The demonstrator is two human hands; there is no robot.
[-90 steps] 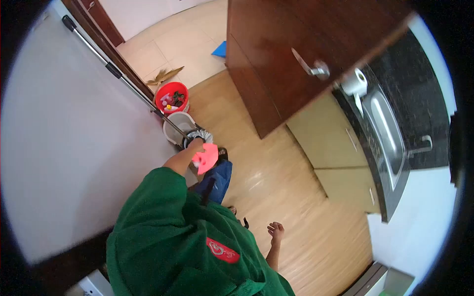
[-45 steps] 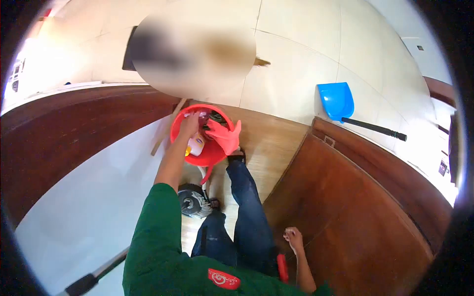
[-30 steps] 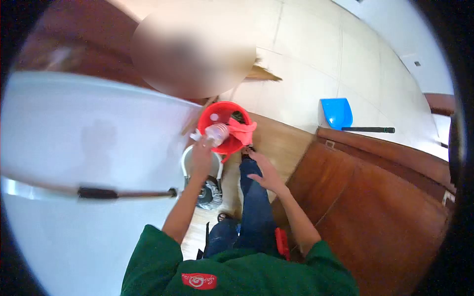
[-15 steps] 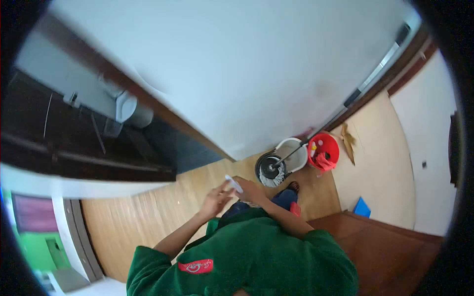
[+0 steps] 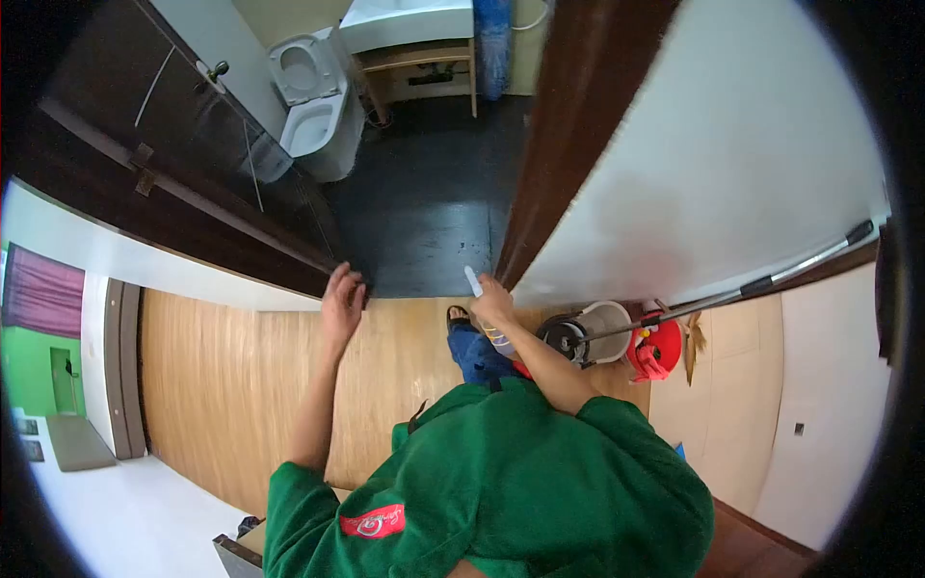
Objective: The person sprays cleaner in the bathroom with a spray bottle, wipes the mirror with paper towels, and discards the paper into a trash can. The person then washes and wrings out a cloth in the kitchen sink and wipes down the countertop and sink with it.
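My right hand (image 5: 494, 302) is closed around a small, slim white object (image 5: 473, 280), whose rounded end sticks out past the fingers toward the doorway. What kind of thing it is does not show. My left hand (image 5: 341, 303) is held out beside the dark door frame (image 5: 306, 276), its fingers loosely apart with nothing in them. Between the two hands lies the threshold, where the wooden floor (image 5: 395, 356) meets the dark bathroom floor (image 5: 414, 236).
Inside the bathroom stand a white toilet (image 5: 316, 125) with its lid up and a washbasin (image 5: 409, 27). At my right are a mop bucket (image 5: 607, 332), a mop (image 5: 674, 313) leaning across it, and a red bucket (image 5: 658, 347) with cloths.
My view has turned left to face the bathroom doorway. My hands, close together at the white object before, are now apart; the left has let go and the right keeps it.
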